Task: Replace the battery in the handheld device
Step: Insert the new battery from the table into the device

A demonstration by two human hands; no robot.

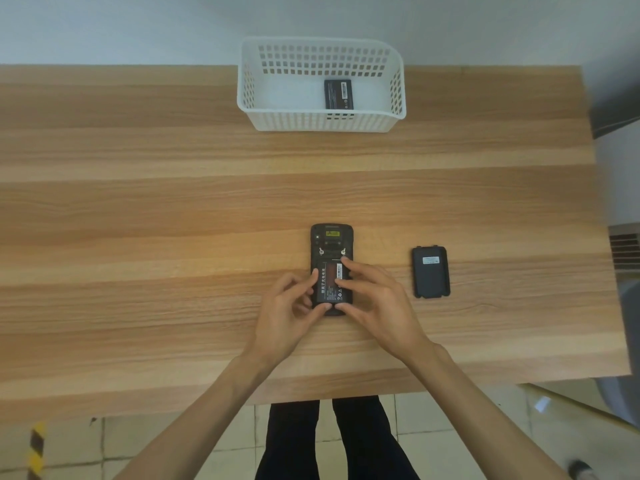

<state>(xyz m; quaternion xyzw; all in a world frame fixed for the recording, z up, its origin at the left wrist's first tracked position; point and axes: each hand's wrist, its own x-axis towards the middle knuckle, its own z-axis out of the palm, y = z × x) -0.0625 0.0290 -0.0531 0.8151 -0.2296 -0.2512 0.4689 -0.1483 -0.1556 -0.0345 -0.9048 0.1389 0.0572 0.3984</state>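
Observation:
A black handheld device (pixel 330 242) lies face down on the wooden table (pixel 173 220), its back cover off. A black battery (pixel 329 284) with a label sits in its open compartment. My left hand (pixel 289 306) grips the device's left edge, thumb at the battery's bottom end. My right hand (pixel 374 299) rests its fingertips on the battery's right side and top corner, thumb at the bottom. The removed back cover (pixel 430 271) lies to the right of the device. A second black battery (pixel 338 94) lies inside the white basket (pixel 249 98).
The white perforated basket stands at the table's far edge against a pale wall. The table's near edge runs just above my legs (pixel 332 441). Grey equipment stands off the table's right side.

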